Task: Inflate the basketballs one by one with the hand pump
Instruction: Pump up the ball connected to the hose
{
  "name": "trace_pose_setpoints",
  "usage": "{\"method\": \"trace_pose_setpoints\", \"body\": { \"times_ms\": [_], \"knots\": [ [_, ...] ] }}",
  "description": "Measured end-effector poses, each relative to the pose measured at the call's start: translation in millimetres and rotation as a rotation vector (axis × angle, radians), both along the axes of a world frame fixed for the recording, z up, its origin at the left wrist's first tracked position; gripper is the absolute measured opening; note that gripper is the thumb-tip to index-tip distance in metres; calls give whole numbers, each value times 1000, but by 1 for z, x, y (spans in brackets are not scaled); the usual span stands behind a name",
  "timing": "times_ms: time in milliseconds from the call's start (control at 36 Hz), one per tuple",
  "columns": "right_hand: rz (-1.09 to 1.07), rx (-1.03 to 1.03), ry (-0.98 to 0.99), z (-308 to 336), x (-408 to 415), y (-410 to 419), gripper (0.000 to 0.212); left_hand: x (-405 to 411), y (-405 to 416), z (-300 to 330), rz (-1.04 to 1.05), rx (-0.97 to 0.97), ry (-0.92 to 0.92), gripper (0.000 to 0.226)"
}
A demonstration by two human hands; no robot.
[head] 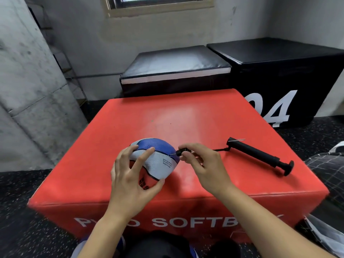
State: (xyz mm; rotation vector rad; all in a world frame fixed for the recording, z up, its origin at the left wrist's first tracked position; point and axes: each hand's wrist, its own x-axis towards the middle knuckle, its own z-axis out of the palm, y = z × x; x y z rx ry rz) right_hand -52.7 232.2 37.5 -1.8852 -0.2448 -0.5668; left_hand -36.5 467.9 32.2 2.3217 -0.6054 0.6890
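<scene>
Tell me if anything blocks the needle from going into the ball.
Nothing visible does. The right hand holds the needle fitting with its tip right at the ball, which the left hand steadies on the red box. The pump lies off to the right.

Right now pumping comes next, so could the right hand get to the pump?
Probably yes: the pump lies in the open on the red box, just beyond the right hand, but that hand pinches the needle end at the ball.
</scene>
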Motion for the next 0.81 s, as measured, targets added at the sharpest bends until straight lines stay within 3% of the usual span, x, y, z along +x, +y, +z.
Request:
{"method": "trace_pose_setpoints", "body": {
  "times_ms": [333,806],
  "knots": [
    [-22,-53,29,-3,-2,2,20,2,-1,-6,4,10,-27,76],
    [4,22,69,-12,4,14,15,2,-2,-22,5,-69,-96,52]
  ]
}}
